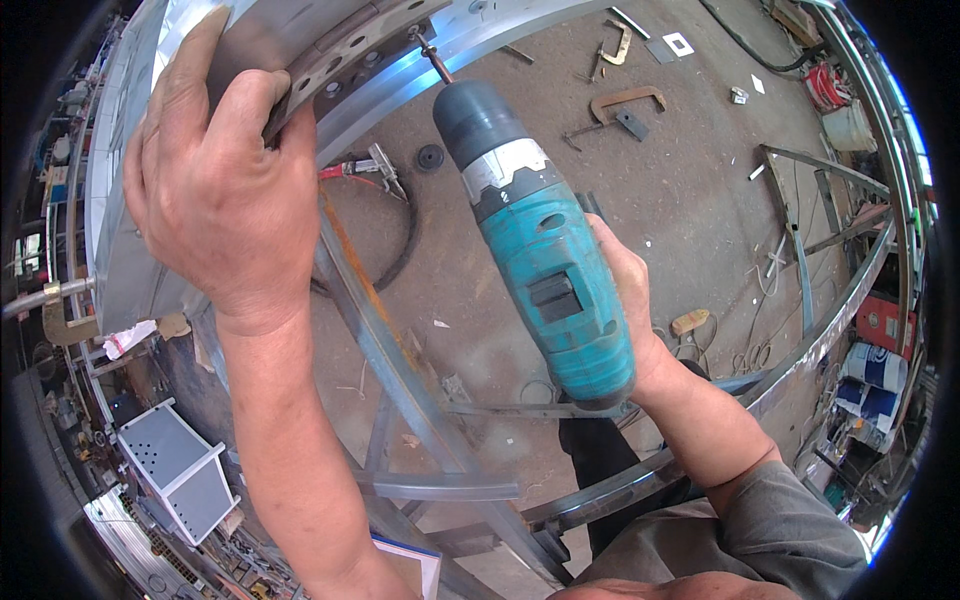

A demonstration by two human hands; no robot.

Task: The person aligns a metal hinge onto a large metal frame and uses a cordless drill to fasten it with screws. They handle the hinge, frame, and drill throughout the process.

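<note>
My right hand [632,290] is wrapped round the grip of a teal and black cordless drill [550,260], which hides most of the fingers. From its dark chuck a thin bit [435,60] reaches up to a metal strip with a row of holes [345,60], its tip at the strip's right end. The strip lies along a shiny sheet-metal panel [265,40]. My left hand [225,180] pinches the strip's near end between thumb and index finger, the other fingers stretched over the panel. Whether the bit is turning cannot be told.
Beneath the panel runs a steel frame [385,350] of square bars. On the concrete floor lie a rusty C-clamp [625,100], a smaller clamp [618,45], a red-handled tool [375,172] and cables. A perforated grey box [175,460] stands at lower left, a red case [885,325] at right.
</note>
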